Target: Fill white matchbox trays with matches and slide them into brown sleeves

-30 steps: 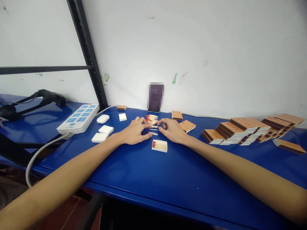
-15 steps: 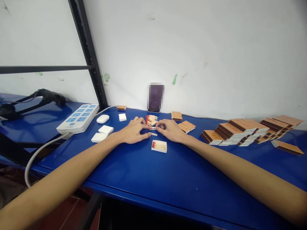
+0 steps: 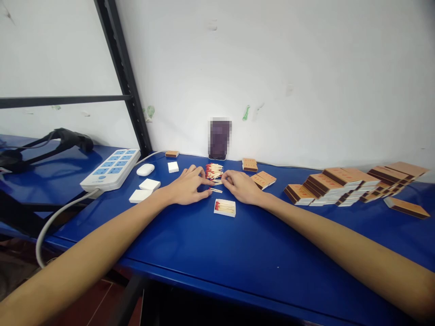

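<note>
A pile of red-headed matches (image 3: 213,171) lies on the blue table between my two hands. My left hand (image 3: 190,186) has its fingers apart, with the index fingertip against the red heads at the pile's near edge. Its thumb tip is beside a few loose matches (image 3: 215,190) lying a little nearer to me. My right hand (image 3: 240,186) is curled, thumb and index fingertips together at the stick ends of matches; how many they pinch is hidden. Closer to me stands a white matchbox tray (image 3: 224,214) with matches lying in it, heads to the left.
Stacked matchboxes (image 3: 326,183) fill the right side, with more boxes (image 3: 264,179) behind my right hand. White trays (image 3: 140,196), a white earbud case (image 3: 145,170) and a power strip (image 3: 113,167) are at left. A blurred phone (image 3: 219,139) leans on the wall.
The view has shifted very slightly. My right fingertips have moved a touch away from my left index finger along the matches; my left hand keeps its place.
</note>
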A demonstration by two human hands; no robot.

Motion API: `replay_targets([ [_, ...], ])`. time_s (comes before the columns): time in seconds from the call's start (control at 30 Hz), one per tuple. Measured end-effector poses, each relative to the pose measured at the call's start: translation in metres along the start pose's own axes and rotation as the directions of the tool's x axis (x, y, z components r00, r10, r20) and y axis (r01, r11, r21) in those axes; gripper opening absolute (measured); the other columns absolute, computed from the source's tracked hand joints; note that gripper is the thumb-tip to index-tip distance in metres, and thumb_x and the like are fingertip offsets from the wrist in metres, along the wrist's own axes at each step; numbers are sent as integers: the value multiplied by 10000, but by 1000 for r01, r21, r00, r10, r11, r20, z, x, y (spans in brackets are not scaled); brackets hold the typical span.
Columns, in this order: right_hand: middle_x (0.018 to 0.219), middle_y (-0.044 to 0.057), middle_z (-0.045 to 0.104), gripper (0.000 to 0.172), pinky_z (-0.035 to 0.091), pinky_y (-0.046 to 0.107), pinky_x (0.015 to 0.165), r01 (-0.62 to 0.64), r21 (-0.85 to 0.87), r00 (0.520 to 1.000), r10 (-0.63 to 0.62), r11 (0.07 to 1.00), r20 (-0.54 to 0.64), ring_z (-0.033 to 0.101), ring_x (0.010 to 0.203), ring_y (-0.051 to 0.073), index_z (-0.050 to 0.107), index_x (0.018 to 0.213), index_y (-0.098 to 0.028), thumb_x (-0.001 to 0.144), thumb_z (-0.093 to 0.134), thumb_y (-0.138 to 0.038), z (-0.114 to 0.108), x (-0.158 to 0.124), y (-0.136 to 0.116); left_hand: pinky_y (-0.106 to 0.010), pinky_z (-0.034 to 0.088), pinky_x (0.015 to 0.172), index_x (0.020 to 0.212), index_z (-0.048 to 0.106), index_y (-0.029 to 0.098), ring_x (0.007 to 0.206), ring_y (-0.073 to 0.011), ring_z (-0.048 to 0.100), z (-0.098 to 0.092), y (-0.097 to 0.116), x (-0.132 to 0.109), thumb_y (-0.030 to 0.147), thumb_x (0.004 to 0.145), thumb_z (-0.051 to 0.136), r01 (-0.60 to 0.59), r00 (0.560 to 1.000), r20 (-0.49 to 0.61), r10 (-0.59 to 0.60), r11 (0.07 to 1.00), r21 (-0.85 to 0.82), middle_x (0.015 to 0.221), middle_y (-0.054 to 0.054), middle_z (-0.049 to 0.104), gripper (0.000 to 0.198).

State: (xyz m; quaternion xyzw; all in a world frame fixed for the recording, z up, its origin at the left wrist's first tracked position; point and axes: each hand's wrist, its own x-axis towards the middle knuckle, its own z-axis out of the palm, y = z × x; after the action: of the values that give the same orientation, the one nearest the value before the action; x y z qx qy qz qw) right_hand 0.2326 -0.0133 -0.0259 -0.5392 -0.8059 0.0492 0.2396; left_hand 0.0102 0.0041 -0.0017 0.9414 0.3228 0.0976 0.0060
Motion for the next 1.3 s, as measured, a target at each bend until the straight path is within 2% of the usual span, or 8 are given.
replay_targets([
  [0.23,880,55,657,198,369,284,660,-13,-32,1000,13,999,-13,571,755,175,580,914,-192,956,405,-276,4,1,4,-388,353,837,1227,637,298,901,-221,408,5,-7,3,522,931,378,4,1000,-7,-4,996,-90,970,-66,490,453],
  [0.47,938,69,638,189,397,299,736,-6,-24,999,5,1000,-42,577,844,190,554,924,-186,963,385,-263,7,1,7,-404,353,860,1192,658,308,947,-235,414,0,-3,0,472,933,396,-14,1000,-1,14,998,-57,1028,-72,499,403],
  [0.77,941,61,637,184,398,300,733,5,2,999,-5,1000,-52,573,833,187,542,923,-193,964,382,-274,7,0,7,-412,354,852,1148,674,318,932,-232,418,-1,-2,-1,475,941,383,-51,999,-15,50,997,-53,1031,-67,492,390],
  [1.07,913,57,631,164,384,293,700,19,17,998,-18,1000,-58,557,786,179,545,928,-191,957,399,-260,5,-1,4,-403,379,873,1226,562,225,923,-224,441,2,0,1,410,939,400,29,988,-153,-39,997,-68,1000,-64,501,378],
  [1.3,886,51,619,148,368,288,688,26,8,998,-25,1000,-59,541,767,176,544,915,-191,948,412,-249,6,0,5,-403,387,855,1219,559,248,922,-227,439,7,-2,2,396,932,409,30,990,-133,-37,998,-52,1004,-60,493,356],
])
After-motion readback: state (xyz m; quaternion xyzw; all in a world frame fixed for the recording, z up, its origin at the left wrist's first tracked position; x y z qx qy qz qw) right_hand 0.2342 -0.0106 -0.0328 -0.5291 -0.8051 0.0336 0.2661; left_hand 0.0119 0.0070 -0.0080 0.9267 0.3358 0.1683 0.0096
